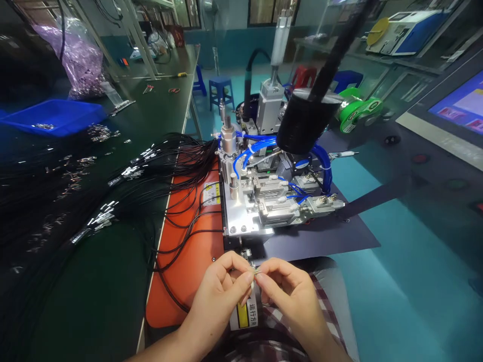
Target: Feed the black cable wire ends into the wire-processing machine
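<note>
Close in front of my body, my left hand (222,289) and my right hand (289,289) meet fingertip to fingertip. Between both thumbs and forefingers is a small pale, shiny piece (257,272); it is too small and too covered to name. The other fingers of each hand are curled in. Just beyond my hands stands a metal bench machine (241,216) with cylinders and blue air tubes (324,168). Black cables (188,201) run from its left side across an orange board (199,246).
On the dark green table (94,301) lie bundles of cables with silvery ends (101,216). A blue bin (56,118) and a purple bag (81,60) stand farther back. A black lamp-like cylinder (305,120) hangs over the machine, near a green reel (349,110). A screen (462,103) is at right.
</note>
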The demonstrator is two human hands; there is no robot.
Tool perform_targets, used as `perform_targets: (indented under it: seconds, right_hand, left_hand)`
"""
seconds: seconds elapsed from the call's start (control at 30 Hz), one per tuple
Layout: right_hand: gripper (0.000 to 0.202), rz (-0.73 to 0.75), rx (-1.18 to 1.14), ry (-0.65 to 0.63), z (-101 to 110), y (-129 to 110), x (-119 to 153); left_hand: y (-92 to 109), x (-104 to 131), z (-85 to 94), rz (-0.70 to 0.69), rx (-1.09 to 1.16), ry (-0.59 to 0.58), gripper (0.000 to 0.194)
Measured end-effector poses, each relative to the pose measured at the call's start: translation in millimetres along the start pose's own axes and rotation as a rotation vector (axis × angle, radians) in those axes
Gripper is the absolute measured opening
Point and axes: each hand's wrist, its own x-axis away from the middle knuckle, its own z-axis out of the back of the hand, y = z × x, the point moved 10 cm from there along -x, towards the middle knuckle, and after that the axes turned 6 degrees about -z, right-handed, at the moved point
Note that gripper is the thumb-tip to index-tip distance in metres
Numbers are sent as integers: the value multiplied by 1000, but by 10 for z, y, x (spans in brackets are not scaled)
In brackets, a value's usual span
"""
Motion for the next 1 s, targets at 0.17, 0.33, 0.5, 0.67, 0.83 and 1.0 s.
perform_targets:
  seconds: [0.17,0.33,0.5,0.67,0.83,1.0]
  right_hand:
    - [18,-7,-18,-5,-17,-13,-5]
    - [19,-7,-52,-19,-31,-21,-9]
    - [19,-11,-106,-41,-78,4,-1]
    - [18,7,-164,-95,-166,31,11]
    - [15,85,-129,-184,-184,-44,-17]
    - [8,328,164,-310,-152,-383,-41]
  left_hand:
    - [28,-8,-5,-21,-8,5,19]
    - [11,-11,-22,-9,6,-10,19]
    - [-5,-5,-32,5,70,-10,16]
    - [0,-10,-79,32,221,-44,10]
    - [10,-1,-142,105,271,-123,16]
    - [-28,28,-208,258,197,-213,15]
